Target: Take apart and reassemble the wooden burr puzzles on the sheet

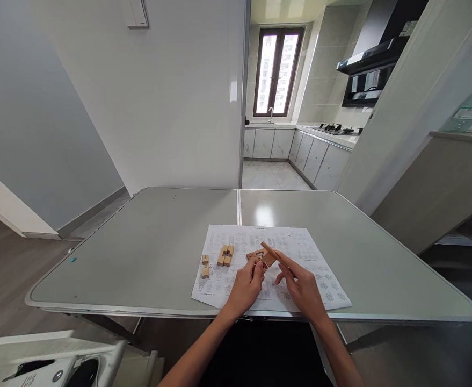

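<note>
Over a printed sheet point(219, 295) on the table, both my hands meet around light-brown wooden puzzle pieces. My left hand point(244, 286) is closed, pinching a wooden puzzle piece point(268, 260) by its near end. Between thumb and fingers, my right hand point(300, 285) grips a thin wooden strip point(267, 247) that slants up to the left, across the other piece. Just beyond the left fingers shows a flat wooden piece with a cut-out point(254, 255); whether it is held or lies on the paper, I cannot tell. My fingers partly hide these pieces.
Left of my hands, several wooden blocks point(221, 260) stand grouped on the sheet. Two small blocks, one farther point(205, 259) and one nearer point(205, 272), sit near its left edge. A metal-edged folding table point(118, 258) carries everything. Behind it are a white wall point(171, 107) and a kitchen doorway.
</note>
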Demonstrator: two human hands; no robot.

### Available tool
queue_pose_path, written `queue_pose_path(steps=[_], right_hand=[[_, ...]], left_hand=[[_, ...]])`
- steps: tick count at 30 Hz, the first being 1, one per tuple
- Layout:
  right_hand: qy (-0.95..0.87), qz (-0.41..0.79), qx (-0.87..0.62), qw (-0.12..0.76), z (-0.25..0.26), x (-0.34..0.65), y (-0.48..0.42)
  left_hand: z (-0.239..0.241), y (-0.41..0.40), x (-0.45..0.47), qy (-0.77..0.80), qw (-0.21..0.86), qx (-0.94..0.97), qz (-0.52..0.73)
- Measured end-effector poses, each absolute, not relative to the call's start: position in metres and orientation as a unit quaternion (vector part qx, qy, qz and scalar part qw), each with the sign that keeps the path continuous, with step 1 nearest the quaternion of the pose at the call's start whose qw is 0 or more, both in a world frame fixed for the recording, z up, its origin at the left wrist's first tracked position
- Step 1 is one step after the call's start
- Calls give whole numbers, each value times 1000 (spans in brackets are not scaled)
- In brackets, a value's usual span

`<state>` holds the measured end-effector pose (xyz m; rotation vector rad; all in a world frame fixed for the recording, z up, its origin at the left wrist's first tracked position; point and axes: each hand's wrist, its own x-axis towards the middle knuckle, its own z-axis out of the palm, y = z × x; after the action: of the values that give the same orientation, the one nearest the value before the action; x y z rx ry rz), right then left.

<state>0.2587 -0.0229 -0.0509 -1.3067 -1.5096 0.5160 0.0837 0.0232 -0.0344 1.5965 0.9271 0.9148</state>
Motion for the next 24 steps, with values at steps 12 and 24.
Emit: queue_pose_path(steps=[12,24], right_hand=[[-630,225,-537,514,-48,260,-24],[-662,174,-549,479,-49,257,-24]], left_hand=[[-37,25,84,367,533,656,389],[-39,25,85,377,551,638,383]])
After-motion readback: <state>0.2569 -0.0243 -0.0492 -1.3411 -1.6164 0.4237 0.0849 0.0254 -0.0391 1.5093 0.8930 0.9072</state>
